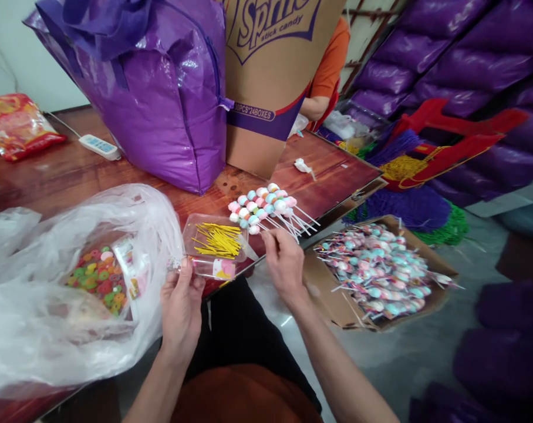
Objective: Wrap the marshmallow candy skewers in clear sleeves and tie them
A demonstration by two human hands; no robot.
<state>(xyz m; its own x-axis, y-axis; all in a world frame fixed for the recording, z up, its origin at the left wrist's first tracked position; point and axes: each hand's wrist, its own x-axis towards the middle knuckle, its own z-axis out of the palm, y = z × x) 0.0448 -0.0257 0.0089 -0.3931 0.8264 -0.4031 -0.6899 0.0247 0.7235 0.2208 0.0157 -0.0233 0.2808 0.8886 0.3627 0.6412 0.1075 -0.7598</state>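
My left hand [181, 305] is closed on a small clear wrapper [175, 265] at the table's front edge, beside a clear tray [191, 226] of yellow twist ties [218, 239]. My right hand [284, 261] pinches the white stick of a lollipop from the row of pastel lollipops [262, 204] lying on the wooden table [64, 176]. A small pink-printed packet [213, 269] lies under the tray's front edge.
A clear plastic bag [50, 329] of coloured ring candies [100, 276] lies at left. A cardboard box [337, 305] full of wrapped lollipops [376, 267] sits at right, below the table. Behind stand a purple bag [161, 106] and a candy carton [270, 76]. Another person's orange sleeve [332, 59] shows behind the carton.
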